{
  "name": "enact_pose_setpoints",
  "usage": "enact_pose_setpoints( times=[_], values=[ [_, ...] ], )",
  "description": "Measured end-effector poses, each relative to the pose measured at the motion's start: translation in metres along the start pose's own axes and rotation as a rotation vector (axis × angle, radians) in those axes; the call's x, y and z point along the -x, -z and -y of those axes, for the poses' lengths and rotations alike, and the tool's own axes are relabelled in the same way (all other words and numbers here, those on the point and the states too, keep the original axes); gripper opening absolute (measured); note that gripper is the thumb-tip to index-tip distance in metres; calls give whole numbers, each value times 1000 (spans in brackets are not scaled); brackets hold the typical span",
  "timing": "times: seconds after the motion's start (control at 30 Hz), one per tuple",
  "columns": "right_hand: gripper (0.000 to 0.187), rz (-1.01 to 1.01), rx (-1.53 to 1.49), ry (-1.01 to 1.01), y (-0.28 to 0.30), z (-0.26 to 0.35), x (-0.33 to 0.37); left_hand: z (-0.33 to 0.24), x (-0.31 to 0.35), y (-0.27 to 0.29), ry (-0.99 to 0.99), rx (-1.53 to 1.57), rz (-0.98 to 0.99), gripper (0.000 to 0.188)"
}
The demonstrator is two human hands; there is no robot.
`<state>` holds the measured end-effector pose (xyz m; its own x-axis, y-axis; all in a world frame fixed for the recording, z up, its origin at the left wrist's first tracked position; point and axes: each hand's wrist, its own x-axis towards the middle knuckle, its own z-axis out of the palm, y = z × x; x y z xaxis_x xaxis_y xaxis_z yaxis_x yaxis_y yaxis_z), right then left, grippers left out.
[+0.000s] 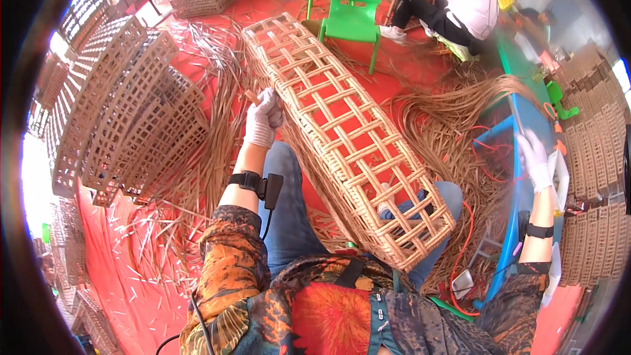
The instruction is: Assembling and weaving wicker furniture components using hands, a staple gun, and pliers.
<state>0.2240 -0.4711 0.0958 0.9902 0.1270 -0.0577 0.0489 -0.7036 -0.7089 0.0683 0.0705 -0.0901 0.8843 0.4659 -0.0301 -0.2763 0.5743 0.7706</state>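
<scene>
A long woven basket [342, 135] with an open lattice of tan strips lies slantwise across my lap, its near end by my right knee. My left hand [263, 118], in a white glove, is closed at the basket's left long edge. A short tan piece sticks out by its thumb side; whether it is a strip or a bare fingertip is unclear. Far to the right, my gloved right hand [534, 158] reaches over a blue table [509, 190], fingers stretched out and a little blurred, with nothing plainly in them. Orange-handled scissors [551, 110] lie just beyond it.
Stacked woven lattice panels [125, 112] stand at the left, and more [595, 138] at the right. Loose tan strips [434, 112] cover much of the red floor sheet [112, 250]. Green chairs [355, 6] and a seated person [460, 6] are beyond. An orange cord [468, 230] runs beside the table.
</scene>
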Motion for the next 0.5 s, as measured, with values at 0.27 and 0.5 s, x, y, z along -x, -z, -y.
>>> enact_pose_setpoints(
  times=[0.27,0.5],
  values=[
    [36,140,396,1054,-148,213,61,10,-9,-14,16,53,-6,13],
    [27,117,987,1180,-228,284,26,7,-9,-3,27,-46,-138,17]
  ],
)
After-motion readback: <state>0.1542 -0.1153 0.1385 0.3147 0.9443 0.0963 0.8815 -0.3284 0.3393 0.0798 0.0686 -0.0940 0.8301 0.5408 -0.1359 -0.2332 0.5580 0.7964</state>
